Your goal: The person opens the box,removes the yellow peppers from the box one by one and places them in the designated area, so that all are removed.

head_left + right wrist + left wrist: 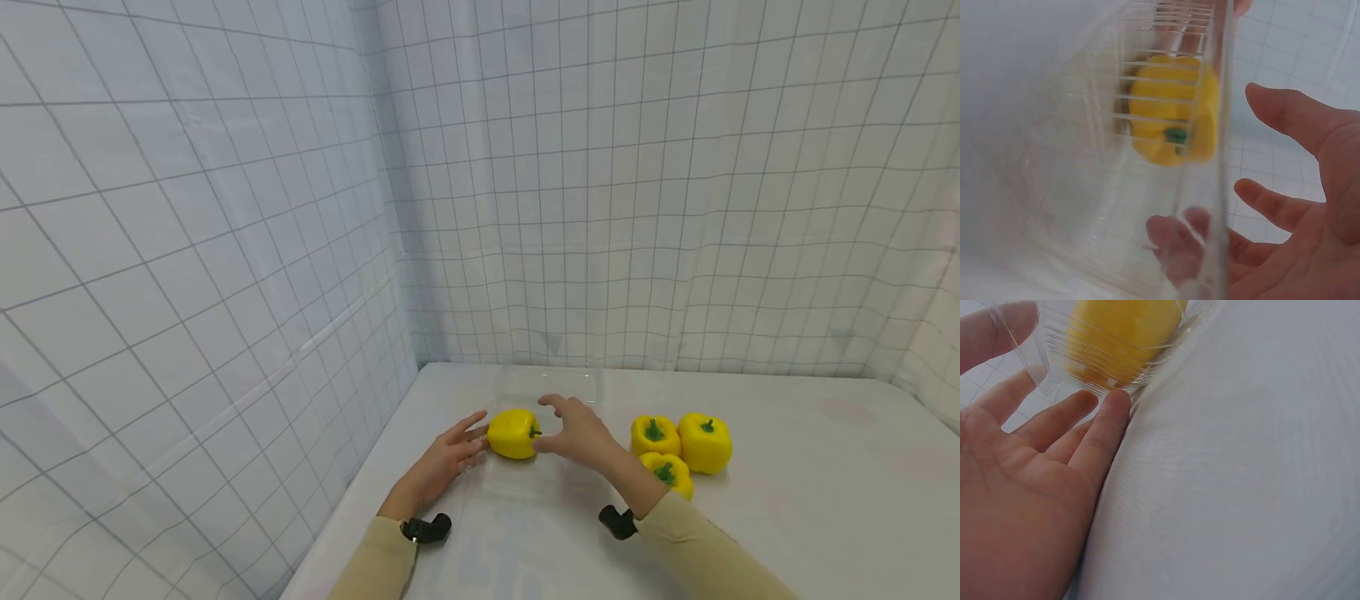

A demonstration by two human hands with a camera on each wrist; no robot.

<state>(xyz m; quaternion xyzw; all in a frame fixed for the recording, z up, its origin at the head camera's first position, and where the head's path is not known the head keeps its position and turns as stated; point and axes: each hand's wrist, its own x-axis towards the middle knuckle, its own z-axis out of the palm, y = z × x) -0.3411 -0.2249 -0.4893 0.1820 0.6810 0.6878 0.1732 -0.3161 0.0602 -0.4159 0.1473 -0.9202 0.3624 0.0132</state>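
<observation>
A yellow bell pepper [513, 433] with a green stem lies on its side in a clear plastic container [1054, 337], whose ribbed walls show in both wrist views. My left hand [444, 462] is at the container's left side. Its extended fingertips [1113, 409] appear to touch the ribbed wall. On the right side, my right hand [583, 433] is spread above the container's edge, thumb and fingers apart. In the right wrist view, some of its fingers [1175, 247] show through the clear wall. Whether they touch it, I cannot tell. The pepper is in neither hand.
Several yellow bell peppers [705, 443] stand grouped to the right, near the right forearm. Another clear plastic container [551, 385] appears faintly toward the back of the white table [810, 500]. Grid-patterned curtains [225, 250] rise on the left and behind.
</observation>
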